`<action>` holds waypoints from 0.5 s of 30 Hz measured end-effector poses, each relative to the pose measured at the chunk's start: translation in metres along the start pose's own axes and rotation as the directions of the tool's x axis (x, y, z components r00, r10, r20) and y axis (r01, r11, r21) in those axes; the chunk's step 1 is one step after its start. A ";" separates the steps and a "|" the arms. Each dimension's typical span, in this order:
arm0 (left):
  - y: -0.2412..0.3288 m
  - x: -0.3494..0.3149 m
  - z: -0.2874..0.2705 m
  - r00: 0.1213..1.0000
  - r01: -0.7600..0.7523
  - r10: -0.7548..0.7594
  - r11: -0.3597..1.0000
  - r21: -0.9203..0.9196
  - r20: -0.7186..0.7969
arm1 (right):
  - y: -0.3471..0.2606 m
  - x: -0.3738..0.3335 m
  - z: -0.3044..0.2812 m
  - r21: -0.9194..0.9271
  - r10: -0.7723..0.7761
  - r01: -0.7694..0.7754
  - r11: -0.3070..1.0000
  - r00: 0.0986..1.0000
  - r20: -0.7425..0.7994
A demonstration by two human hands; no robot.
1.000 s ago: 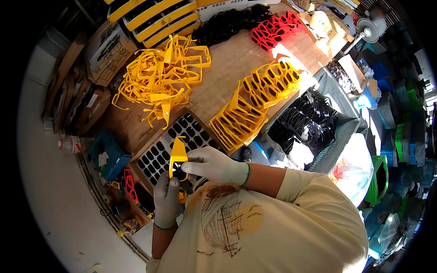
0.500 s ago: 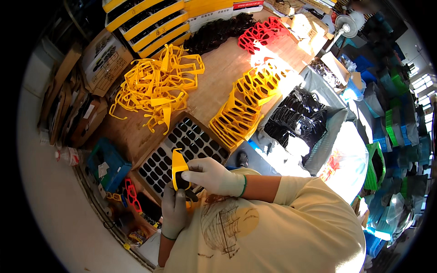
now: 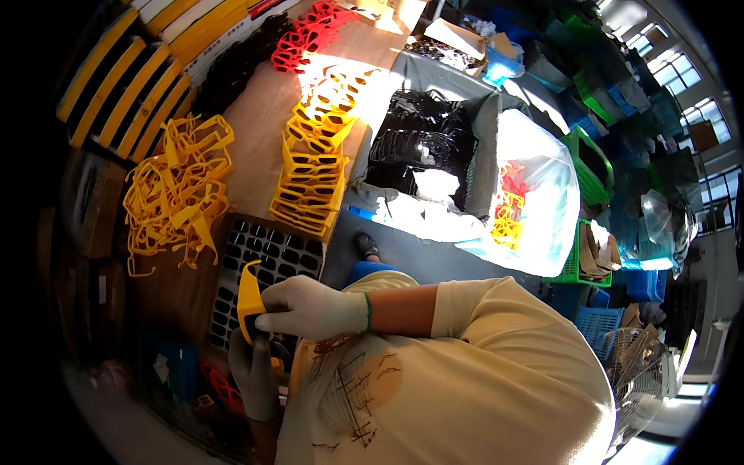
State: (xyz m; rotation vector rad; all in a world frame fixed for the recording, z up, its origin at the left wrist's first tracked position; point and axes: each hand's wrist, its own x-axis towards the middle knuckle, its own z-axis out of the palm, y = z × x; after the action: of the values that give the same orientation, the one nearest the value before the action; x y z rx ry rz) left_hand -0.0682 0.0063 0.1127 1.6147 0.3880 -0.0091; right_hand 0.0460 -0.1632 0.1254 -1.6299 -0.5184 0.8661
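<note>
A yellow sunglasses frame [image 3: 249, 297] stands tilted between my two gloved hands, one temple pointing up and a dark lens at its lower part. My right hand [image 3: 314, 308], in a white glove, pinches the frame from the right with thumb and fingers. My left hand [image 3: 254, 380], also gloved and partly in shade, closes on its lower end; the fingertips there are hard to make out. Just beyond and beneath the hands lies a tray [image 3: 242, 258] with rows of dark lenses in its pockets.
Left of the tray is a tangled heap of yellow frames [image 3: 182, 186]. Yellow frames [image 3: 310, 190] stand in a row along the table's right side, with red frames [image 3: 310, 35] farther back. A grey-lined crate [image 3: 486, 155] of black glasses and a clear bag [image 3: 542, 201] stand at right.
My view has swung to the right, so the table and its heaps sit farther left. Both hands keep hold of the yellow sunglasses frame, with little change in their grip.
</note>
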 end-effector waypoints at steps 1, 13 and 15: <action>0.008 0.002 0.003 0.999 -0.005 0.005 1.000 -0.003 0.034 | 0.001 -0.001 -0.003 -0.043 -0.006 0.005 0.999 1.000 -0.011; -0.017 0.000 0.010 0.981 -0.173 0.192 0.941 0.291 -0.040 | 0.003 0.012 0.006 -0.230 -0.011 -0.004 0.973 0.998 -0.064; -0.015 0.004 0.010 0.988 -0.118 0.140 0.961 0.250 -0.072 | 0.012 0.022 0.004 -0.242 -0.041 0.017 0.970 0.995 -0.091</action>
State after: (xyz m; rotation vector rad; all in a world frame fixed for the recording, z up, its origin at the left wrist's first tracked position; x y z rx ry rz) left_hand -0.0660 -0.0017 0.0961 1.8872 0.3597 0.1184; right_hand 0.0558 -0.1473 0.1082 -1.8708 -0.5969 0.7199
